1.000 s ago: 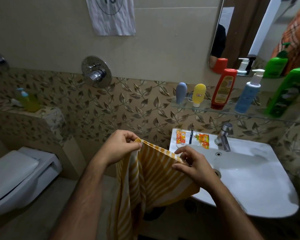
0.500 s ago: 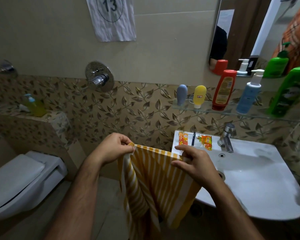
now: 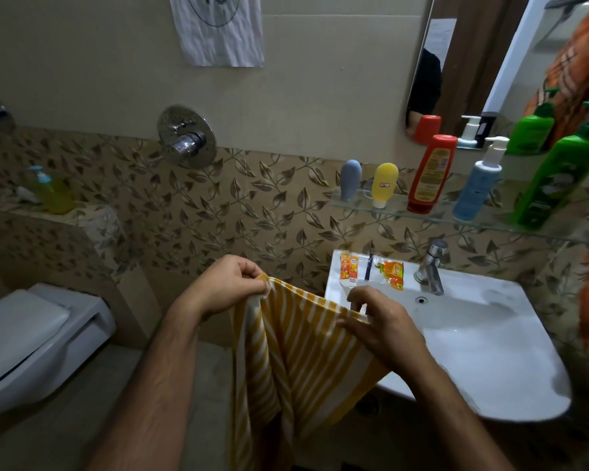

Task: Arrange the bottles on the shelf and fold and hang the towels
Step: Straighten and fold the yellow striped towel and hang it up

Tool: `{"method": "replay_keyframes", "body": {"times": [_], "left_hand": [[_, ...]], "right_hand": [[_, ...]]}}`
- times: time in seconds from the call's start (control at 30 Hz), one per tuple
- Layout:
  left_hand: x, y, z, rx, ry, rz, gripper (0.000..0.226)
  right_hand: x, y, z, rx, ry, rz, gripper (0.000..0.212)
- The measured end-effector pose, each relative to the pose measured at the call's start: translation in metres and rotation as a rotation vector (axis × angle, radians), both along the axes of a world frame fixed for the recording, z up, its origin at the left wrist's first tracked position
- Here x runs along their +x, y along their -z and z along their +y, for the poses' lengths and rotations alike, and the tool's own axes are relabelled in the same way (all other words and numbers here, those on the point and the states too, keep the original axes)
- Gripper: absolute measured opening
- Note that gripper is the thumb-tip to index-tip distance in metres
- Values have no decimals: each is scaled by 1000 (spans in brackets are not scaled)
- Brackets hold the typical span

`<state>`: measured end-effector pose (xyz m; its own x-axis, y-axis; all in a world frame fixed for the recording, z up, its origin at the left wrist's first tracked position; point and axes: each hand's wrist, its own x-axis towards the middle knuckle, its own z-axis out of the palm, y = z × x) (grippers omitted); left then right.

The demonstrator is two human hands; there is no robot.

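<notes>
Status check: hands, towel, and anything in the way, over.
Left hand and right hand each pinch the yellow striped towel by its top edge. Towel hangs open, unfolded. Sink sits just right; nothing blocking.

A striped towel point(image 3: 286, 362) runs off the bottom edge, the wall paper point(image 3: 218, 28) cropped above, its number unreadable

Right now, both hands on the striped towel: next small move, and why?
Probably bring the left hand across to the right hand, matching corners to fold it in half. Both pinch the yellow striped towel along its top edge, which sags between them while the rest hangs loose beside the sink.
</notes>
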<state>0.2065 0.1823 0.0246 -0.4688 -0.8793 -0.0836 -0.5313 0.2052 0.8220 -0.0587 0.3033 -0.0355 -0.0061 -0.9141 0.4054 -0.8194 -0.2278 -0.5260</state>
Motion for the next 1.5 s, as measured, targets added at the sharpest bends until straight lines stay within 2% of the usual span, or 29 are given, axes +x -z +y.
{"method": "replay_keyframes", "body": {"times": [0.1, 0.3, 0.47, 0.63, 0.87, 1.0, 1.07, 1.13, 1.17, 1.23, 1.3, 1.33, 1.4, 1.5], "left_hand": [[-1, -3, 0, 11, -41, 29, 7], [-1, -4, -1, 29, -74, 29, 10], [-3, -4, -4, 35, -83, 17, 11], [-7, -2, -5, 10, -90, -10, 8], [-10, 11, -6, -37, -77, -81, 6], [-10, 18, -9, -41, -75, -106, 6], [-10, 22, -9, -20, -60, -105, 6], [-10, 26, -11, -20, -54, -112, 9], [-11, 29, -11, -29, -70, -108, 9], [-16, 36, -10, -46, -152, -43, 3], [-24, 47, -2, 40, -190, 157, 26], [-27, 52, 4, 105, -150, 262, 41], [-33, 63, 17, 198, -9, 390, 63], [-42, 67, 28, 250, 172, 395, 75]], "right_hand": [[-1, -5, 0, -4, -86, 14, 31], [0, -8, -1, 25, -113, 41, 27], [-1, -14, -3, 96, -152, 53, 17], [-2, -17, -3, 104, -77, 76, 15], [-6, -14, -4, 182, 10, -90, 10], [-3, -13, -3, 299, 40, -194, 12], [-2, -12, -4, 330, 94, -157, 17], [-2, -14, -6, 349, 153, -100, 11], [-1, -15, -8, 363, 168, -145, 15], [4, -18, -11, 388, 164, -400, 18], [12, -21, -16, 367, 164, -537, 18], [15, -22, -20, 344, 164, -508, 18], [19, -25, -25, 288, 144, -323, 18], [23, -32, -28, 284, -16, -13, 13]]}}
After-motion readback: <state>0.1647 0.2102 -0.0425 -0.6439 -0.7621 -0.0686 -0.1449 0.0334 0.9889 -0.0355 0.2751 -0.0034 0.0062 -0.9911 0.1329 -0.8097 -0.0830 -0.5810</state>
